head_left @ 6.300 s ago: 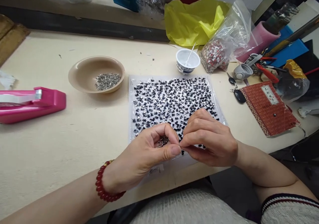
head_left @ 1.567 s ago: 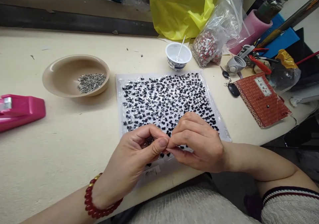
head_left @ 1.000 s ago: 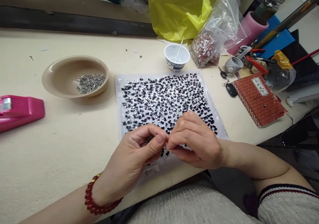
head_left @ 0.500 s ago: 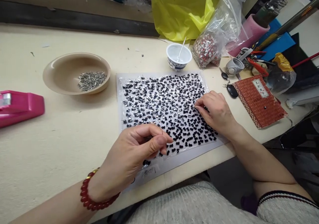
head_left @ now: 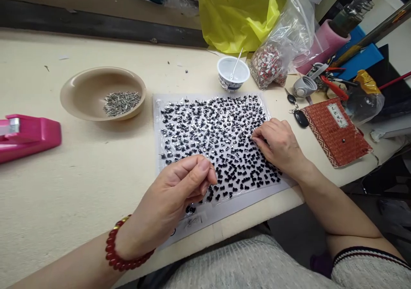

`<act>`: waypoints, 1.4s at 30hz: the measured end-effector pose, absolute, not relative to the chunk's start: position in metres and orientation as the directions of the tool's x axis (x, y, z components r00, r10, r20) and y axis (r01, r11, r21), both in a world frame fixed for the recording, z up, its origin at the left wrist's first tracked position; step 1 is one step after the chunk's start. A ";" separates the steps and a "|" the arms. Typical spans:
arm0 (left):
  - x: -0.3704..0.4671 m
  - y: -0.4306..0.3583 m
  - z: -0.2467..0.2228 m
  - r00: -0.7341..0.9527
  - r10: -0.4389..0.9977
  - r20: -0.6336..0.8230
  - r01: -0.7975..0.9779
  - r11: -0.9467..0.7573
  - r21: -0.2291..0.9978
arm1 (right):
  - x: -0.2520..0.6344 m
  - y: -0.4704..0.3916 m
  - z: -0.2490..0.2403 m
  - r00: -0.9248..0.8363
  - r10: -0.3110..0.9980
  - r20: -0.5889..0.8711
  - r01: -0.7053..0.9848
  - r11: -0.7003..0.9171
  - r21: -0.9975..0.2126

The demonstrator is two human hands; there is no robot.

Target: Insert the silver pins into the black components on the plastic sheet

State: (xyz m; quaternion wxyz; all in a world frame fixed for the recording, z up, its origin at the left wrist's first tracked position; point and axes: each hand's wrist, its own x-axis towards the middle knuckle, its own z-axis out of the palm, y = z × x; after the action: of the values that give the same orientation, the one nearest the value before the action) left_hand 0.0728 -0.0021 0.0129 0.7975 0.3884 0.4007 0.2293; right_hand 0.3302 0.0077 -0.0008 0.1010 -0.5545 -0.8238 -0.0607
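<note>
A white sheet under clear film [head_left: 195, 225] lies before me, covered with rows of small black bow-shaped pieces [head_left: 239, 178], many with a thin pin sticking up. Over its lower left part hovers my left hand [head_left: 181, 186], wearing a red bead bracelet [head_left: 113, 248]. Its thumb and forefinger are pinched, and a tiny end of a metal pin [head_left: 212, 167] shows at the tips. My right hand [head_left: 279, 143] rests at the sheet's right side, fingertips pinched together down among the black pieces. What they hold, if anything, is too small to make out.
A beige bowl of metal pins [head_left: 77, 94] stands at the left, near a pink tape dispenser [head_left: 38, 137]. Behind the sheet are a white cup with a stick [head_left: 231, 83], a bag of red-and-white pieces [head_left: 268, 66] and yellow plastic [head_left: 234, 21]. A red pouch [head_left: 334, 139] and keys [head_left: 301, 118] lie right.
My left hand's thumb has slid up and closed over the forefinger, so the pin that stood up there is now mostly covered. My right hand stays about where it was; the view shifts slightly.
</note>
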 end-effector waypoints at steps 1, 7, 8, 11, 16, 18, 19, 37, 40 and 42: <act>0.073 -0.002 0.013 0.576 0.676 -0.460 -0.055 0.593 0.803 | 0.330 0.008 -0.001 -0.361 0.903 0.234 0.927 0.375 -0.016; 0.073 -0.002 0.014 0.590 0.674 -0.445 -0.059 0.585 0.809 | 0.331 0.008 -0.003 -0.356 0.901 0.246 0.926 0.375 -0.033; 0.073 -0.002 0.013 0.596 0.671 -0.441 -0.058 0.584 0.810 | 0.332 0.009 -0.004 -0.357 0.899 0.254 0.925 0.377 -0.036; 0.071 -0.001 0.012 0.610 0.666 -0.429 -0.047 0.571 0.819 | 0.335 0.008 -0.002 -0.349 0.892 0.287 0.923 0.380 -0.059; 0.071 -0.003 0.011 0.683 0.629 -0.372 0.035 0.481 0.876 | 0.322 -0.009 0.021 -0.367 0.854 0.368 0.839 0.475 -0.264; 0.072 -0.005 0.011 0.726 0.598 -0.340 0.071 0.426 0.902 | 0.306 -0.021 0.031 -0.476 0.806 0.351 0.678 0.591 -0.438; 0.073 -0.006 0.011 0.742 0.585 -0.327 0.078 0.409 0.909 | 0.298 -0.026 0.034 -0.515 0.790 0.332 0.603 0.609 -0.515; 0.075 -0.006 0.014 0.732 0.564 -0.381 0.052 0.512 0.858 | 0.286 -0.020 0.032 -0.358 0.859 0.366 0.406 0.496 -0.768; 0.076 -0.005 0.017 0.688 0.601 -0.407 -0.020 0.576 0.817 | 0.314 -0.007 0.029 -0.242 0.878 0.413 0.755 0.438 -0.488; 0.076 -0.004 0.017 0.675 0.611 -0.414 -0.045 0.594 0.803 | 0.331 0.000 0.021 -0.248 0.899 0.362 0.877 0.367 -0.311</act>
State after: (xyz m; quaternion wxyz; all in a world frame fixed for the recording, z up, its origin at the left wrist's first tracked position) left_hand 0.0755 -0.0043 0.0173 0.8212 0.4039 0.3501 0.1998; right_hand 0.3310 0.0005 0.0213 0.2451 -0.5621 -0.7896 0.0224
